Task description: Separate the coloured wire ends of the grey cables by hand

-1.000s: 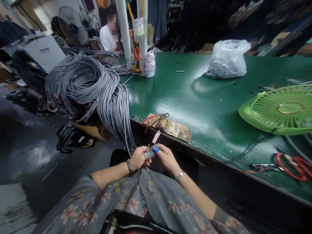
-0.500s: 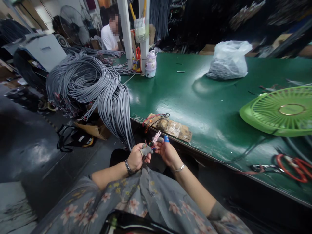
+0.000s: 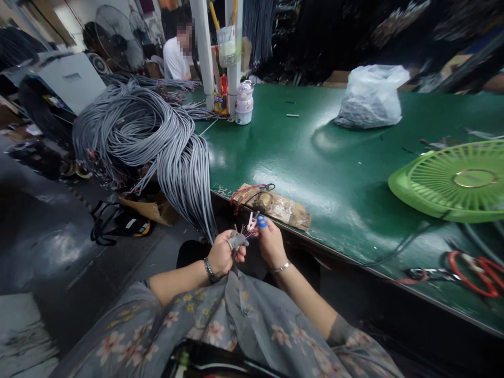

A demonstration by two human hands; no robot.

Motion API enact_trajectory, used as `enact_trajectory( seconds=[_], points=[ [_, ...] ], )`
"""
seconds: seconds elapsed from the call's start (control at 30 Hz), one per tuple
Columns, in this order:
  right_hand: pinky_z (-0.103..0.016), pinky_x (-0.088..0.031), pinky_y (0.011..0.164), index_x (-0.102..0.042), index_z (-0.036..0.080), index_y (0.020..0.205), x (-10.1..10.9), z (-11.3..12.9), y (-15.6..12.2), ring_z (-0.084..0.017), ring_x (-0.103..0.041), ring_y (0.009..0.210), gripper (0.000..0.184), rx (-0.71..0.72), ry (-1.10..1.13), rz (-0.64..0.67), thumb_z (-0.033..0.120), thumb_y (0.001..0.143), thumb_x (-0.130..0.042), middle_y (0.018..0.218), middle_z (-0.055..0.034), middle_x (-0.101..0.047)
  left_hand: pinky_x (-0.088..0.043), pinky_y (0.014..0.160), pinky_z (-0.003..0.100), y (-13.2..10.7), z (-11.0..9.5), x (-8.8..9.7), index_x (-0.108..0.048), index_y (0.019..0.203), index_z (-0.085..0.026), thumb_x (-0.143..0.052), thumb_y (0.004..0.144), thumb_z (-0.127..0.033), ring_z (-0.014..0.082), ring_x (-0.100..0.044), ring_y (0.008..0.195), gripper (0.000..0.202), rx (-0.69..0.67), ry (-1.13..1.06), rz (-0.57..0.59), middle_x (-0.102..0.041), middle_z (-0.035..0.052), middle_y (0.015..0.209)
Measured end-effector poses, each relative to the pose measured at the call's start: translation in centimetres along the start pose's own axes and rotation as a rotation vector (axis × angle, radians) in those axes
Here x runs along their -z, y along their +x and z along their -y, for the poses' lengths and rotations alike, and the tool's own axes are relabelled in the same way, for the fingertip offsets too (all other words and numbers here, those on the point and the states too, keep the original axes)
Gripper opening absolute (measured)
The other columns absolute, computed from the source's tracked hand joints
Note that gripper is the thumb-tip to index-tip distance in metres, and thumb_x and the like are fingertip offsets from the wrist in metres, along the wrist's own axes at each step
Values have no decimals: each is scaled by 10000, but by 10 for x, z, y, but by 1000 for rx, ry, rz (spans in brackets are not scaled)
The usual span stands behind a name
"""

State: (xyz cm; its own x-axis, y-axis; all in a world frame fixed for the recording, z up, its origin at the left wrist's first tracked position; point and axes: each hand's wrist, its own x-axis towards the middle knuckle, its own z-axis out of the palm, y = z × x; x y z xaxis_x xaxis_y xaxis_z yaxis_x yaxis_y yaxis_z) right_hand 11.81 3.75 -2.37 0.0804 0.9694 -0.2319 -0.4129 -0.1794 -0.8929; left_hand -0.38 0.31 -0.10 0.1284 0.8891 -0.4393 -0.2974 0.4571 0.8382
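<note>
My left hand (image 3: 221,254), with a grey cover on a finger, is closed around the end of a cable. Thin coloured wires (image 3: 241,230) fan out from its grip. Close on the right, my right hand (image 3: 271,242) has a blue cover on its thumb and is pinched on a small pinkish-white clip-like tool (image 3: 251,222). The tool is beside the wire ends; whether it touches them I cannot tell. Both hands are just off the table edge, in front of a worn wooden block (image 3: 281,207) that has red and black leads on it.
A large bundle of grey cables (image 3: 157,131) drapes over the left table end. On the green table (image 3: 275,152) are a purple-white bottle (image 3: 244,103), a plastic bag (image 3: 370,100), a green fan (image 3: 457,181) and red-handled pliers (image 3: 474,270). A person (image 3: 177,55) sits behind.
My right hand has turned and moved slightly up, bringing its blue-covered thumb over the pinkish tool. The tool now shows two prongs. My left hand has barely moved.
</note>
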Motion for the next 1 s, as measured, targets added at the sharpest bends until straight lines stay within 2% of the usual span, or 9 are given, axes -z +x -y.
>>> enact_trajectory(
  seconds=[0.03,0.1,0.27,0.47,0.63,0.7,0.8,0.9,1.0],
  points=[
    [-269,-353,532,-544,191,606,-1,-1,0,-113,-414,526,553,43,-23,-22,711,553,-725,541,18,-496,-276,357,189,0,0,-1,-519,653,-150,-743,525,-557,72,-433,347,482,-2,5,1,-513,-19,467],
    [-274,-356,530,-560,193,598,-3,-2,1,-120,-418,534,549,15,7,-14,717,560,-715,552,8,-506,-276,362,185,0,0,-2,-523,658,-146,-744,533,-564,70,-433,351,489,-10,25,-6,-519,-15,475],
    [-266,-404,525,-628,194,671,-11,1,4,-128,-463,568,475,-264,278,32,602,517,-816,647,-9,-578,-284,363,177,1,3,-5,-500,647,-156,-742,531,-577,64,-429,353,499,-19,68,-42,-501,-30,466],
    [-249,-425,539,-625,181,659,-15,1,6,-118,-491,576,377,-300,396,4,488,589,-833,653,-13,-592,-293,359,168,1,5,-5,-497,644,-158,-744,520,-571,64,-436,351,497,-3,95,-43,-503,-33,458],
    [-237,-430,540,-632,186,720,-13,-2,2,-110,-492,581,470,-287,435,61,598,571,-802,667,-1,-583,-287,352,165,0,4,-2,-491,635,-159,-735,540,-555,63,-438,344,475,-25,94,-39,-502,-31,452],
    [-241,-425,526,-636,190,751,-8,-3,-1,-113,-484,573,548,-285,405,153,683,548,-763,676,-4,-583,-295,351,167,-1,4,0,-498,643,-157,-725,548,-551,63,-439,342,464,-34,86,-44,-511,-30,458],
    [-243,-418,519,-631,180,743,3,-1,-6,-119,-493,578,643,-362,280,297,748,466,-748,671,-12,-580,-319,352,172,-2,4,3,-489,630,-158,-719,537,-554,68,-449,339,467,-26,106,-32,-526,-24,463],
    [-238,-414,556,-613,159,697,14,2,-9,-108,-495,578,603,-388,88,360,675,449,-803,644,-4,-573,-342,362,174,-4,5,7,-495,626,-156,-723,538,-544,75,-469,349,459,-21,177,21,-539,-20,469],
    [-235,-398,603,-627,147,698,20,6,-13,-92,-480,587,497,-250,-113,414,549,501,-842,648,2,-584,-360,372,175,-4,7,11,-505,628,-154,-721,566,-508,82,-491,364,420,-26,274,96,-551,-13,478]
  ],
)
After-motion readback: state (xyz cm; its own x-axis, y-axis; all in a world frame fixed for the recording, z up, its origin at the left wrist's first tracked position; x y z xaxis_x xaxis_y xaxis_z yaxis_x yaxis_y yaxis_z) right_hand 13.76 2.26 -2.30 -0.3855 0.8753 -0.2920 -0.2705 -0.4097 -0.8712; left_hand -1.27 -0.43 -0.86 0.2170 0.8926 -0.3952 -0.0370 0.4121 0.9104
